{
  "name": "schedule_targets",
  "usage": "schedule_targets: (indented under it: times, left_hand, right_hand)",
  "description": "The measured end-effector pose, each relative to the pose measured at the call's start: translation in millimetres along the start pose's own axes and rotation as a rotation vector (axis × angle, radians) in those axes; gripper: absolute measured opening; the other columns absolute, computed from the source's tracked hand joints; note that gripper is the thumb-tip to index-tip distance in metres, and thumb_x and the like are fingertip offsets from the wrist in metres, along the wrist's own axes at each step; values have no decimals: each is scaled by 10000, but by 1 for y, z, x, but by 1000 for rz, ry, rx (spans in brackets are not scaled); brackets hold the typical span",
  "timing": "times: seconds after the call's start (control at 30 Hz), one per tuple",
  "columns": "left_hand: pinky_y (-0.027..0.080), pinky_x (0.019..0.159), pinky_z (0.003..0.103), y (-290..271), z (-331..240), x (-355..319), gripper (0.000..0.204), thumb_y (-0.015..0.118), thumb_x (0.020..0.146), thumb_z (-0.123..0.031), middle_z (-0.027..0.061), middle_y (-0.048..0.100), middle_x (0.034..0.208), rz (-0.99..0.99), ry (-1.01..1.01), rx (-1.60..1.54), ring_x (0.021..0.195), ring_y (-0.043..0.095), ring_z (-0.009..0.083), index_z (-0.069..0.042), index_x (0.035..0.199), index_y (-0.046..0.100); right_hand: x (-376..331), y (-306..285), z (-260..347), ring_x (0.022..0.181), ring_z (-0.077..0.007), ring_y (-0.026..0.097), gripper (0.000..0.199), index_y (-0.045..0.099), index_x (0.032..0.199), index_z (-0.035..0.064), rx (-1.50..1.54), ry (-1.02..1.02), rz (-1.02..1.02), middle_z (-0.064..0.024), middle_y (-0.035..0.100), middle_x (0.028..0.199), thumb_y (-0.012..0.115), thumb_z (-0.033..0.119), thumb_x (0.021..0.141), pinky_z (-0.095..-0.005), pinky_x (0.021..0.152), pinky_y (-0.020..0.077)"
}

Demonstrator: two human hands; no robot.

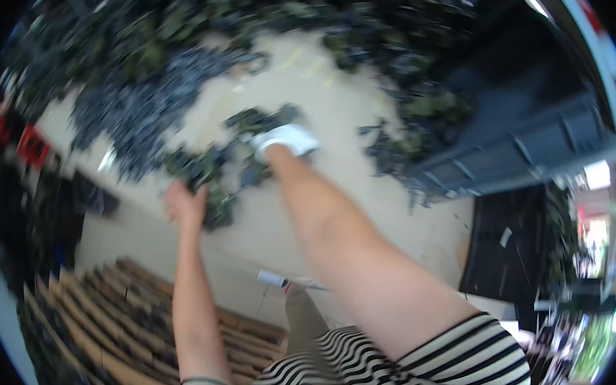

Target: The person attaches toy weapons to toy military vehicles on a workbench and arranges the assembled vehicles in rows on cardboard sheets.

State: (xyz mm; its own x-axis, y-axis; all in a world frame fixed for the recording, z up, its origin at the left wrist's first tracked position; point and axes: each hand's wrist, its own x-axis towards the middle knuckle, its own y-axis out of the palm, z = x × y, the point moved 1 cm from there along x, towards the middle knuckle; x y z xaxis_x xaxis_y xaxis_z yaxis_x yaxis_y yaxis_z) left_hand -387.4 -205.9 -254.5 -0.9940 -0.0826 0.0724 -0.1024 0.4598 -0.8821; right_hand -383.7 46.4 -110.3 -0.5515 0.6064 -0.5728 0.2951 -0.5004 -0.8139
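Both my arms reach forward over a pale floor. My left hand (186, 202) is bare, with the thumb apart from the fingers, beside a small bunch of dark green and blue-grey leaf-like pieces (212, 167). I see nothing held in it. A white covering, glove or cloth (293, 137) hides most of my right hand (276, 150). That hand is over the right end of the same pieces, next to another leafy clump (259, 118). Motion blur and the white material hide its fingers, so its grip is unclear.
Large heaps of similar pieces (148, 96) cover the far floor. A big dark blue crate (514, 147) stands at the right, near a black panel (507, 242). Cardboard strips in rows (115, 316) are at the lower left. Red objects (31, 145) sit at the far left.
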Motion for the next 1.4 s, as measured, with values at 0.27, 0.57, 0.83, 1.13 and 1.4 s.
schedule_targets:
  times: [0.27,0.57,0.83,1.13,1.4]
  left_hand:
    - [406,863,582,44,41,-3,526,799,736,-398,164,598,1072,16,90,138,1048,540,385,-44,1036,551]
    - [454,911,401,23,39,38,568,783,770,-342,173,601,1187,305,198,67,1085,573,316,27,1157,592]
    - [451,906,294,-110,8,-58,474,668,902,-190,82,631,1130,704,64,-821,1012,600,175,-15,1312,505]
    - [562,721,345,-58,-243,-237,386,612,924,-218,80,644,1054,1367,332,-871,873,663,219,-28,1250,534]
    - [557,744,337,-78,-418,-446,387,614,923,-217,79,648,1058,2145,690,-513,885,662,208,-28,1250,533]
  right_hand:
    - [54,47,-57,1355,-348,429,567,533,1377,74,-250,-24,-153,-154,481,1450,556,406,918,-635,1104,239]
    - [20,53,-165,1235,-326,527,545,629,1233,15,-273,-271,-312,-157,604,1278,681,321,786,-576,1036,337]
    - [-137,3,-311,834,-387,673,581,727,906,-25,508,-449,51,-270,684,866,674,501,665,-437,764,522]
    - [-341,121,-616,829,-239,598,476,643,994,-36,1245,-164,-280,-166,668,908,660,396,793,-357,763,470]
    - [-571,248,-577,1048,-198,606,488,637,1208,-2,1871,468,-1079,-119,680,1121,645,325,846,-314,941,453]
